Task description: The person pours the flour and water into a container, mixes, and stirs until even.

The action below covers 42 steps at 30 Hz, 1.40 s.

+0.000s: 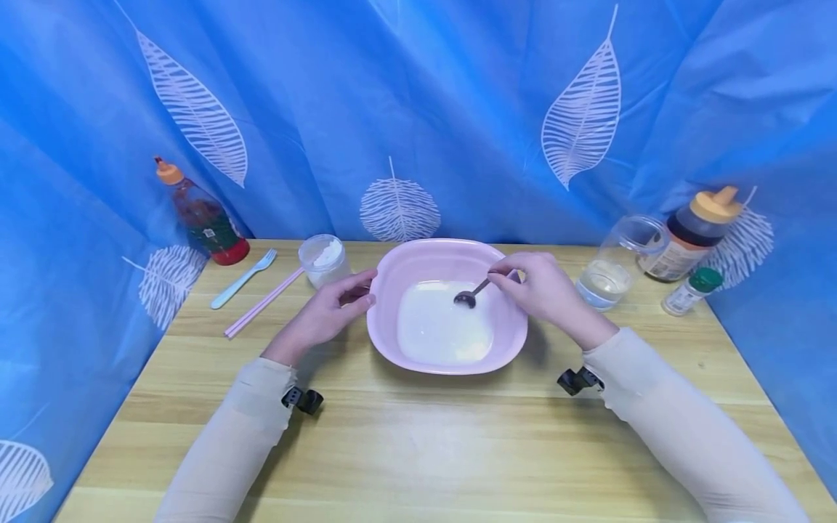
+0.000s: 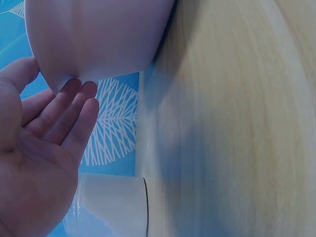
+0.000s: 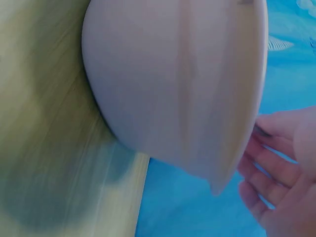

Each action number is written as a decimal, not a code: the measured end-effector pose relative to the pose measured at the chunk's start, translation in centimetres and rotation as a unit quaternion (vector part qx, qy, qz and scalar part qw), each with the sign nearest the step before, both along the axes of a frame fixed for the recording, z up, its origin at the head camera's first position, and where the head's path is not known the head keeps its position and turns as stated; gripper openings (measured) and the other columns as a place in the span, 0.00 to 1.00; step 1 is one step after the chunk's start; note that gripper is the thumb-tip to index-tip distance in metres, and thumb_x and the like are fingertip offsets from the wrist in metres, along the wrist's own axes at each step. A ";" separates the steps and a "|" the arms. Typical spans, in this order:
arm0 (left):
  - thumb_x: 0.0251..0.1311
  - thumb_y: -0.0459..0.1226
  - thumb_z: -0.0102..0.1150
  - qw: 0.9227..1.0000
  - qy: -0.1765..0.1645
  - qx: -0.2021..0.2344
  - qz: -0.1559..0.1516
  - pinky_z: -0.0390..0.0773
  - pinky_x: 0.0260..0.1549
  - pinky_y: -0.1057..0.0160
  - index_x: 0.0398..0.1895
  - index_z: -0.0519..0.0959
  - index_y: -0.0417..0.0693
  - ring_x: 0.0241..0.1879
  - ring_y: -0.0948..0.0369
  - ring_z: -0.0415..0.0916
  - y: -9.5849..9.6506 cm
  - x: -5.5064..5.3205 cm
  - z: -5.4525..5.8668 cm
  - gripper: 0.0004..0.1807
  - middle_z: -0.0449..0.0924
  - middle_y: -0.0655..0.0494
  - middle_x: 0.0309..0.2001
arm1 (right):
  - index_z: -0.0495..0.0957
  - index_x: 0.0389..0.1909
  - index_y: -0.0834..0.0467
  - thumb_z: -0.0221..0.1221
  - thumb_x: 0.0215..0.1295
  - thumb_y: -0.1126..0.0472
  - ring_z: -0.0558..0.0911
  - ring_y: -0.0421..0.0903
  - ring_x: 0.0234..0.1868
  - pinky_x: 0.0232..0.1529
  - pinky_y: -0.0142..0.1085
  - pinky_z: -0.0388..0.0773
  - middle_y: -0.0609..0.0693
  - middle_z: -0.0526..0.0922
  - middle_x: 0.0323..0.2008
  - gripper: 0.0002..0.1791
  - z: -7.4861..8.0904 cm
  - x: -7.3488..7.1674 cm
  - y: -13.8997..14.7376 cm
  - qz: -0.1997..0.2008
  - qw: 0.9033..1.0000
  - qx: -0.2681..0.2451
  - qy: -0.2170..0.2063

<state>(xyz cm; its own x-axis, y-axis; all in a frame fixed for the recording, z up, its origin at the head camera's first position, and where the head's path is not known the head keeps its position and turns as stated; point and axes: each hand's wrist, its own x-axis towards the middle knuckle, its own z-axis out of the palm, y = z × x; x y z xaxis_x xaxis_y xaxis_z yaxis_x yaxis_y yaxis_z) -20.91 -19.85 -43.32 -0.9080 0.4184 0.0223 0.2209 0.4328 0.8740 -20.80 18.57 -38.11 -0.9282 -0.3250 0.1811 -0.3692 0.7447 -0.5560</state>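
A pink basin (image 1: 382, 341) holds a milky white liquid (image 1: 438, 330). My left hand (image 1: 333, 309) grips the basin's left rim, its thumb at the edge; in the left wrist view the other fingers (image 2: 64, 111) meet the outer wall. On the opposite side, my right hand (image 1: 539, 287) pinches the handle of a small dark metal spoon (image 1: 466, 298) over the right rim. The spoon's head points down and left, at the white liquid. From the right wrist, the basin wall (image 3: 158, 74) hides most of the spoon.
Left of the basin are a clear jar (image 1: 325, 265) of white powder, pink chopsticks (image 1: 264, 303), a light blue fork (image 1: 242, 280) and a red sauce bottle (image 1: 209, 221). A clear cup (image 1: 604, 280) with liquid, a dark sauce bottle (image 1: 693, 232) and a green-capped shaker (image 1: 692, 290) stand right.
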 end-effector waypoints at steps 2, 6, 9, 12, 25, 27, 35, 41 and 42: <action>0.80 0.41 0.60 1.000 0.001 -0.001 0.001 0.74 0.76 0.41 0.82 0.68 0.43 0.68 0.44 0.79 0.0 0.0 0.1 0.32 0.81 0.40 0.69 | 0.92 0.50 0.57 0.67 0.76 0.57 0.85 0.51 0.43 0.39 0.37 0.79 0.56 0.94 0.45 0.11 -0.2 0.1 0.6 -0.012 1.000 -0.019 -0.007; 0.80 0.41 0.59 1.000 0.003 -0.001 0.001 0.74 0.75 0.41 0.82 0.68 0.43 0.68 0.44 0.79 0.1 0.0 0.1 0.32 0.81 0.40 0.68 | 0.92 0.51 0.56 0.68 0.75 0.56 0.87 0.52 0.49 0.45 0.36 0.82 0.56 0.94 0.50 0.11 -0.7 0.6 1.5 -0.030 0.998 -0.045 -0.030; 0.80 0.41 0.59 1.000 0.005 0.000 0.002 0.74 0.75 0.40 0.82 0.68 0.42 0.68 0.44 0.79 0.0 0.0 0.0 0.31 0.81 0.40 0.68 | 0.93 0.49 0.53 0.70 0.73 0.56 0.87 0.51 0.52 0.49 0.35 0.81 0.52 0.94 0.46 0.09 -1.0 1.0 1.8 -0.032 0.997 -0.049 -0.043; 0.80 0.40 0.59 1.000 0.006 0.000 0.002 0.74 0.75 0.40 0.81 0.68 0.42 0.67 0.44 0.79 0.0 0.0 -0.1 0.31 0.81 0.39 0.68 | 0.94 0.46 0.52 0.72 0.71 0.56 0.84 0.50 0.42 0.41 0.32 0.78 0.50 0.92 0.37 0.08 -1.4 1.4 1.6 -0.013 0.996 -0.065 -0.054; 0.80 0.40 0.59 1.000 0.006 0.003 0.000 0.74 0.75 0.39 0.82 0.67 0.41 0.68 0.42 0.78 -0.1 -0.1 -0.1 0.32 0.80 0.38 0.69 | 0.92 0.42 0.57 0.72 0.70 0.58 0.75 0.51 0.33 0.32 0.35 0.71 0.54 0.88 0.33 0.06 -2.5 0.5 -0.3 -0.023 0.996 -0.084 -0.032; 0.80 0.40 0.59 1.000 0.007 0.003 0.000 0.73 0.75 0.39 0.82 0.67 0.41 0.68 0.42 0.79 -0.1 -0.1 -0.1 0.32 0.81 0.38 0.68 | 0.93 0.42 0.57 0.72 0.70 0.59 0.80 0.53 0.38 0.40 0.39 0.75 0.55 0.89 0.34 0.07 -2.6 0.3 0.3 -0.031 0.997 -0.077 -0.011; 0.80 0.39 0.59 1.000 0.006 0.006 0.000 0.73 0.75 0.39 0.81 0.67 0.40 0.67 0.42 0.79 -0.1 0.1 0.1 0.31 0.81 0.38 0.68 | 0.93 0.38 0.52 0.73 0.68 0.61 0.85 0.51 0.50 0.54 0.41 0.77 0.51 0.92 0.42 0.02 -2.3 1.3 2.9 0.006 0.998 -0.065 0.012; 0.80 0.39 0.59 1.000 0.005 0.002 0.000 0.73 0.75 0.39 0.82 0.67 0.41 0.68 0.42 0.79 -0.1 0.1 0.1 0.31 0.80 0.38 0.68 | 0.93 0.42 0.52 0.73 0.70 0.58 0.76 0.45 0.31 0.32 0.31 0.71 0.49 0.82 0.25 0.04 -2.5 1.7 1.2 0.035 0.995 -0.086 -0.041; 0.80 0.39 0.59 1.000 0.004 0.001 0.000 0.73 0.75 0.39 0.82 0.67 0.41 0.68 0.42 0.78 -0.1 0.0 0.1 0.32 0.80 0.38 0.68 | 0.93 0.42 0.52 0.73 0.70 0.58 0.74 0.45 0.28 0.28 0.32 0.69 0.50 0.80 0.23 0.04 -2.6 1.6 0.8 0.035 0.994 -0.089 -0.044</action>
<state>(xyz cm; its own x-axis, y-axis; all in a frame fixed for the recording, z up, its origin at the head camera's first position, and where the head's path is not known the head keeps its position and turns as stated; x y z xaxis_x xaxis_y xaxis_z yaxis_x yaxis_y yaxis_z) -20.86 -19.91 -43.21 -0.9074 0.4192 0.0301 0.2280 0.4309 0.8731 -19.23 19.36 -40.68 -0.9192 -0.3594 0.1609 -0.3609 0.6054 -0.7094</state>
